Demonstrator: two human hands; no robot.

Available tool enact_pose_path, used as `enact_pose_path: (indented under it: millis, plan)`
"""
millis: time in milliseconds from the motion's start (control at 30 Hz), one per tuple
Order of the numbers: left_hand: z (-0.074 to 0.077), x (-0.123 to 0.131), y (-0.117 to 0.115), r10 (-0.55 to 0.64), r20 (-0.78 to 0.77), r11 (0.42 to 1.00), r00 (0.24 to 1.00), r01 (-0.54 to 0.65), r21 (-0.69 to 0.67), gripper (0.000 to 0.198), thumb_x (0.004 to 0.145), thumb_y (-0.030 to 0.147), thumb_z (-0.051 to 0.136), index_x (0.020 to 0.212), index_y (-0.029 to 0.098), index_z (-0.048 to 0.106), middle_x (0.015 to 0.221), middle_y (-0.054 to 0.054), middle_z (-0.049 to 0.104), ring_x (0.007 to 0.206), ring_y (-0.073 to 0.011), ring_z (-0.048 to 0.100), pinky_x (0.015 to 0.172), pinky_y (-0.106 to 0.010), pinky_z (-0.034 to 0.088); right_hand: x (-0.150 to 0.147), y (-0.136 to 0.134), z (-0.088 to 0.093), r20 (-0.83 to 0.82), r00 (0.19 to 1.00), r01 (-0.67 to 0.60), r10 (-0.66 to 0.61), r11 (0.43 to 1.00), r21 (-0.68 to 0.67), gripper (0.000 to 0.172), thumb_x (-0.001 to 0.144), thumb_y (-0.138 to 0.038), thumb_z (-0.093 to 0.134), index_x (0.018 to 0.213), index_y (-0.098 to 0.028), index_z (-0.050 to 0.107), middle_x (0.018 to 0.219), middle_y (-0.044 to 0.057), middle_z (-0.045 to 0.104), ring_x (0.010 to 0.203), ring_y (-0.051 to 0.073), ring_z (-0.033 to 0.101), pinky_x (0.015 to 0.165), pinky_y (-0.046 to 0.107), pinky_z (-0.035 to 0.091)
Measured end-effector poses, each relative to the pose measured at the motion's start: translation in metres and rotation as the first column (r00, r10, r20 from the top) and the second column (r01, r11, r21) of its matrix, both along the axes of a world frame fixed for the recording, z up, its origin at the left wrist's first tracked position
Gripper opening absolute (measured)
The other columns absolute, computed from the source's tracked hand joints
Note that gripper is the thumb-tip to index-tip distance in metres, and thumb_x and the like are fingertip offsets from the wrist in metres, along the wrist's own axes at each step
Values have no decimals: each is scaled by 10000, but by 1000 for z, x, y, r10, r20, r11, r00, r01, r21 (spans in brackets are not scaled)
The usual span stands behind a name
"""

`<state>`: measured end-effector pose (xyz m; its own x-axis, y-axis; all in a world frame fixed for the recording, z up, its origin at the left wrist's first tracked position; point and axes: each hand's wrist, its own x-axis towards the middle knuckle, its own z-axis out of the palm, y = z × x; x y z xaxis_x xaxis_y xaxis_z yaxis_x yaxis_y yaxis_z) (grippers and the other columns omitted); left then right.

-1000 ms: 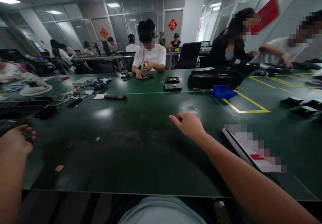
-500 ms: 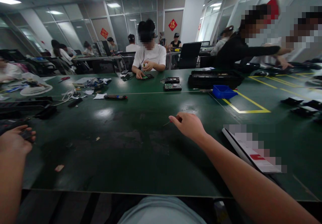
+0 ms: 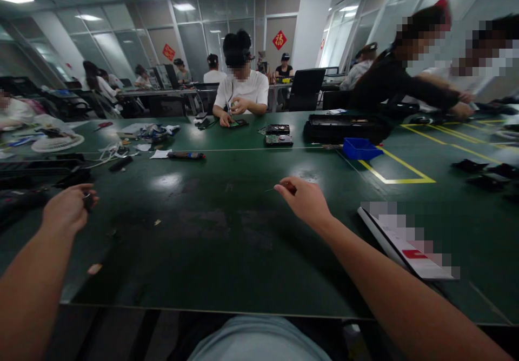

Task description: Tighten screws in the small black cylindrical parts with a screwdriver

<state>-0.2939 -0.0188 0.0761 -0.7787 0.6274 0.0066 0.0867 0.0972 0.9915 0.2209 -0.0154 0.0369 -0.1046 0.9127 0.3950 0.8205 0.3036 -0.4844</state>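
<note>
My left hand is above the green table at the left, its fingers curled round a small dark object whose kind I cannot make out. Near the middle of the table, my right hand is closed on a thin tool with a reddish-brown handle. The tool's slim metal shaft points left. To the right of my right forearm lies a white and red flat item, partly blurred out.
A blue bin and a long black casing stand at the back right. Drive-like parts lie at the back middle, before a seated person. A striped dark tool and cables lie back left.
My left hand has moved right and slightly up with the dark object. My right hand has barely shifted; its tool points more level. The person in black at the right has drawn their arms together.
</note>
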Motion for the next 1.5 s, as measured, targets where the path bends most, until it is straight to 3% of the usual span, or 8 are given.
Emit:
enact_pose_path:
  millis: [200,367,533,667,767,933,1167,1500]
  plan:
    - [5,74,20,-371,220,928,902,356,108,293,596,-25,425,819,120,550,651,-23,483,577,-142,505,546,-234,458,0,0,-2,-63,998,8,-3,998,68,276,914,-441,613,1001,-204,726,833,54,748,722,194,674,649,308,470]
    - [0,160,24,-687,327,725,648,643,247,264,572,42,467,798,124,575,638,-38,478,586,-165,508,584,-292,477,-1,-2,-3,-99,995,-4,12,997,83,332,912,-519,580,924,-218,717,752,40,721,650,179,643,607,299,441]
    - [-17,240,24,-796,428,564,428,781,268,257,664,118,497,895,135,609,781,-69,545,654,-181,551,594,-319,479,-1,-4,-1,-109,994,12,3,991,130,356,899,-550,578,837,-214,680,678,23,678,593,163,601,590,289,417]
    - [-41,291,21,-884,203,457,422,871,182,468,627,25,579,1062,196,607,983,-77,611,811,-179,599,731,-323,478,-1,-8,3,-148,989,-2,28,985,171,356,907,-522,565,738,-213,620,615,4,628,552,142,556,589,280,403]
    - [-58,317,15,-916,-49,397,398,917,25,425,694,36,646,1078,215,613,1033,-88,648,914,-211,617,878,-388,471,-3,-12,5,-230,972,3,46,978,207,318,938,-465,517,751,-216,584,611,-4,614,543,138,546,583,280,400]
    - [-72,329,4,-915,-305,313,264,941,-127,343,741,73,695,1045,231,684,1097,-90,661,1017,-251,619,957,-438,464,-4,-15,2,-461,885,72,70,956,285,253,994,-406,411,908,-224,564,699,7,642,605,153,596,603,289,449]
    - [-85,317,13,-880,-322,368,350,930,5,436,765,116,728,1172,264,679,1171,-89,671,1083,-260,630,1034,-474,440,-8,-15,-3,-495,858,-3,137,965,261,210,991,-398,434,982,-228,558,747,15,677,655,161,655,622,298,507]
    - [-90,308,17,-851,-380,395,362,919,-11,433,796,177,739,1208,297,684,1251,-58,676,1197,-274,595,1114,-505,370,-9,-13,-4,-480,861,-63,167,972,226,187,985,-374,457,980,-221,564,760,21,702,674,167,685,644,296,517]
